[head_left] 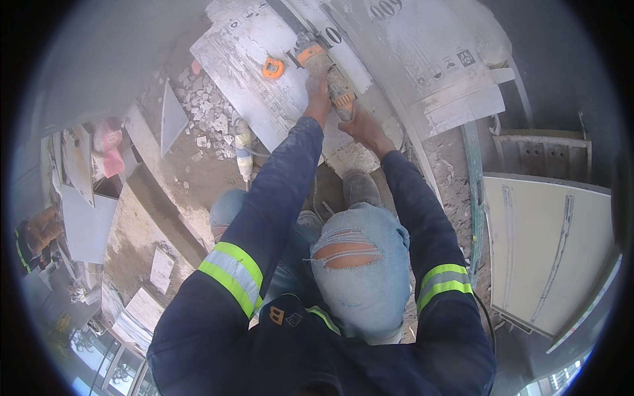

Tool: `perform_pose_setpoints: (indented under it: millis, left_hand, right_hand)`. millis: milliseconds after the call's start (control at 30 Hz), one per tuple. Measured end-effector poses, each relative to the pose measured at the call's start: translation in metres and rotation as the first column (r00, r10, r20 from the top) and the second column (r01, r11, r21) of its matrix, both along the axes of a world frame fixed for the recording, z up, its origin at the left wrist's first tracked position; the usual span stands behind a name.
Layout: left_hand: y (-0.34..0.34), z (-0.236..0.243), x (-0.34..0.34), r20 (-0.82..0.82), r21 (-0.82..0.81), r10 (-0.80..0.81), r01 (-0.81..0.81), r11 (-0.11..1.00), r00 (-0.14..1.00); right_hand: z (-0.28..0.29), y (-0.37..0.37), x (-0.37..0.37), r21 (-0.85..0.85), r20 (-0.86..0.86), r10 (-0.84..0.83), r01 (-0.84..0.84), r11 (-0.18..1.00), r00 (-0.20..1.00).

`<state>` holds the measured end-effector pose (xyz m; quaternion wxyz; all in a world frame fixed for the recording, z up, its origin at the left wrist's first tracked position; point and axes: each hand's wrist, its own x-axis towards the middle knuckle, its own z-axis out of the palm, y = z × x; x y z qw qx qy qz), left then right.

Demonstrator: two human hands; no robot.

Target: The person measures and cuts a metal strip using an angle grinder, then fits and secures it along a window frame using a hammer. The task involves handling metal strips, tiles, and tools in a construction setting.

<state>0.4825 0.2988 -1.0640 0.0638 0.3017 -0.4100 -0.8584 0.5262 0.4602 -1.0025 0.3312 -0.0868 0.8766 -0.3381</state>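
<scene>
An angle grinder (pixel 341 91), orange and dusty grey, is gripped by both my hands. My left hand (pixel 318 87) is closed round its front part, just behind the orange-banded head (pixel 309 51). Lower down, my right hand (pixel 364 125) wraps the rear end of the body. The grinder's head rests over or close above a long pale strip of board or tile (pixel 353 66); I cannot tell whether it touches. An orange tape measure (pixel 272 68) lies left of my left hand on flattened white printed cardboard (pixel 247 56).
Broken tile pieces (pixel 208 109) are heaped at the left, beside a white and grey power tool (pixel 244 148). More printed cardboard (pixel 436 53) lies far right. A long greenish bar (pixel 474 191) and a large cream panel (pixel 551 244) stand at my right. Haze dims the edges.
</scene>
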Motion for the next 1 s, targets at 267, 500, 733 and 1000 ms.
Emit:
perform_pose_setpoints:
  millis: [267,500,733,1000]
  left_hand:
    - [0.03,0.012,0.024,0.144,0.055,0.013,-0.021,0.998,0.989]
    - [0.048,0.019,0.041,0.167,0.055,-0.008,-0.002,0.998,0.986]
    - [0.063,0.021,0.057,0.067,0.034,-0.037,0.035,0.999,0.997]
    - [0.071,0.011,0.065,0.154,0.025,0.024,-0.028,0.999,0.988]
  right_hand:
    - [-0.007,0.029,0.028,0.009,-0.078,0.026,-0.025,1.0,0.997]
    - [-0.013,0.047,0.046,-0.017,-0.1,0.013,-0.015,1.0,0.995]
    - [-0.016,0.06,0.056,-0.022,-0.083,-0.006,0.004,1.0,0.997]
    - [-0.015,0.068,0.071,-0.001,-0.067,-0.023,0.023,1.0,0.997]
